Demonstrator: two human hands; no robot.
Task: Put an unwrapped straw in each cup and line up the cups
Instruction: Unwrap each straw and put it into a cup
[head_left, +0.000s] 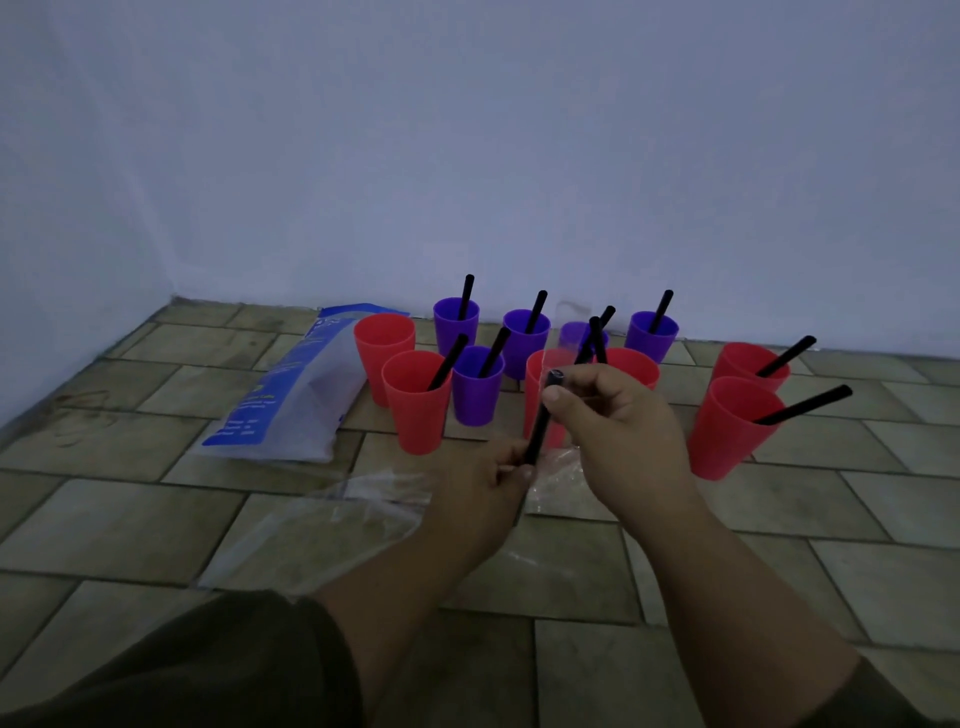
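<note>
The floor is of beige tiles laid like bricks, dim and a little stained. It meets a plain pale wall that fills the upper half of the head view, and at the left a second wall makes a corner.

The landmark is the empty red cup, the only cup with no straw in it. Just left of it a blue and clear bag lies flat on the tiles. To its right and behind it stand five purple cups, each with a black straw. Just in front of it is a red cup with a straw. Well to the right of it two more red cups stand close together, their straws leaning right.

In front of it, nearer to the person, both hands hold one black straw tilted in the air. The left hand pinches the lower end, and the right hand has its fingers curled round the top end. A crumpled clear film lies under the left wrist.

The hands cover most of two further red cups. One purple cup looks pale and blurred. Whether the straw standing above the right hand is in a cup or in the fingers, I cannot tell. The print on the bag is not readable. The dark sleeves are cut off by the lower edge
</note>
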